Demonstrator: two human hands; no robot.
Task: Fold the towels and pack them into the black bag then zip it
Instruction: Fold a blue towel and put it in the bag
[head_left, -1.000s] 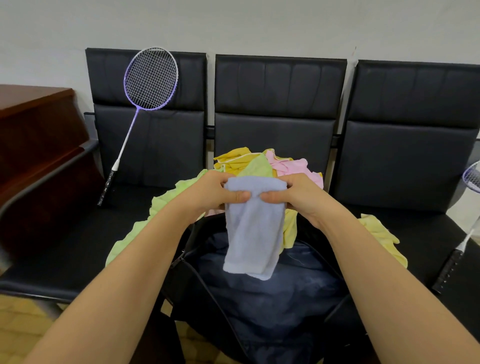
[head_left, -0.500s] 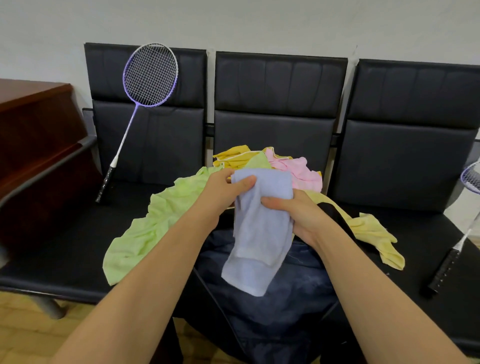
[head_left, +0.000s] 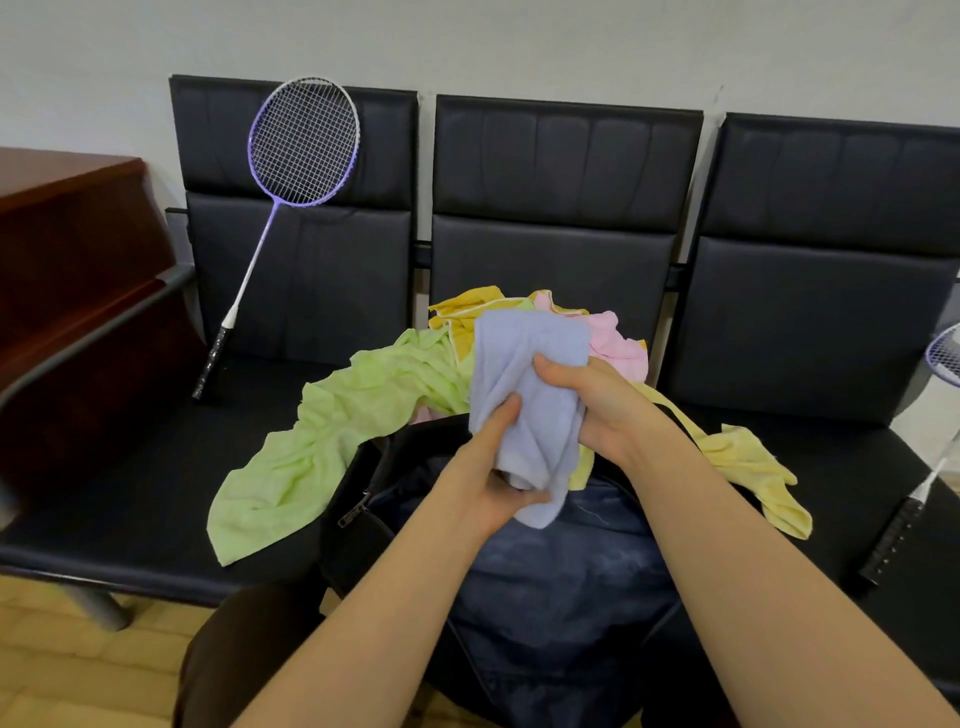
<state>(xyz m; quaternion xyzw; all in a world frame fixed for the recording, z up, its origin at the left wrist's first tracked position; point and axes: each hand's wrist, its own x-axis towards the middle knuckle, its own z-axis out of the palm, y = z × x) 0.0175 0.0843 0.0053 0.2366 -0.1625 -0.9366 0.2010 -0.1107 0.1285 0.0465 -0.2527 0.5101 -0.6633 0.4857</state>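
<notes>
Black bench seats against a pale wall, a racket upper left. My left hand and right hand grip the blue towel (now bunched, left hand lower) at frame centre, above the open black bag.

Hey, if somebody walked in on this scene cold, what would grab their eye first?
Probably the pale blue towel, gripped in mid-fold by the left hand and right hand above the open black bag. Behind it a bright heap of towels spreads over the black seats, with the green towel trailing left. A purple badminton racket leans against the left seat back.
</notes>
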